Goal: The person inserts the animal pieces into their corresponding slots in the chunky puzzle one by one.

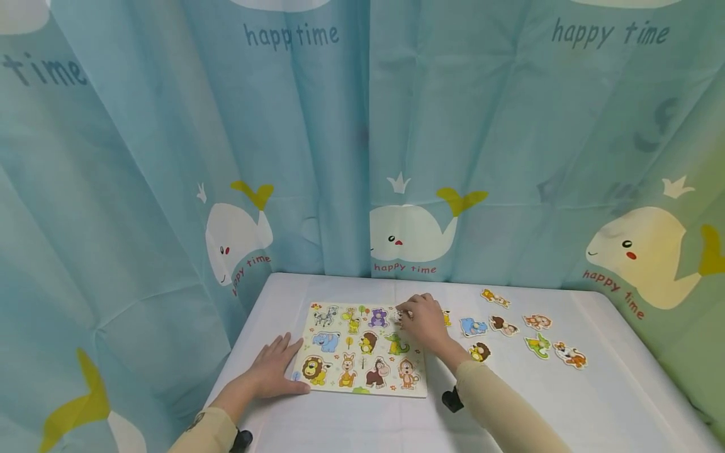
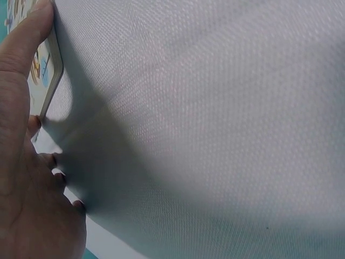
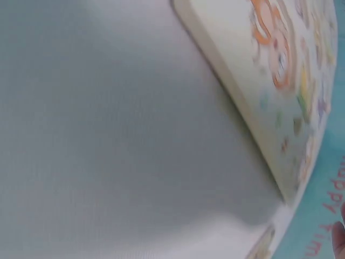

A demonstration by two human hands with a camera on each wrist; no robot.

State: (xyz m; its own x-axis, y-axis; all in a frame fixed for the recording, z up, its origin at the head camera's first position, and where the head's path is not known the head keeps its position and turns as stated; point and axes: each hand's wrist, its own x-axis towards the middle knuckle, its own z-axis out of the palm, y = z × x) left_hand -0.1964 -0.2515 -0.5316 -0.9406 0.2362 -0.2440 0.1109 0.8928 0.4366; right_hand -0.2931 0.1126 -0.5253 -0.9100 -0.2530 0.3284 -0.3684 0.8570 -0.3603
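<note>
A flat animal puzzle board [image 1: 362, 363] lies on the table, with colourful animal pictures in rows. My left hand [image 1: 275, 371] rests at its near left corner, fingers spread, thumb along the front edge; the left wrist view shows the thumb [image 2: 24, 40] touching the board. My right hand [image 1: 426, 323] is over the far right corner, fingers bent down onto a black-and-white picture [image 1: 399, 314]. The fingers partly cover it, so whether they pinch a piece is hidden. Only a bit of that hand [image 3: 338, 237] enters the right wrist view, beyond the blurred board.
Several loose animal pieces lie right of the board, among them a blue elephant [image 1: 472, 326], a hedgehog [image 1: 478, 352], a green crocodile [image 1: 537, 346] and a monkey [image 1: 537, 321]. One yellow piece [image 1: 447, 318] is partly behind my right hand. A blue whale-print curtain [image 1: 340, 157] hangs behind the table.
</note>
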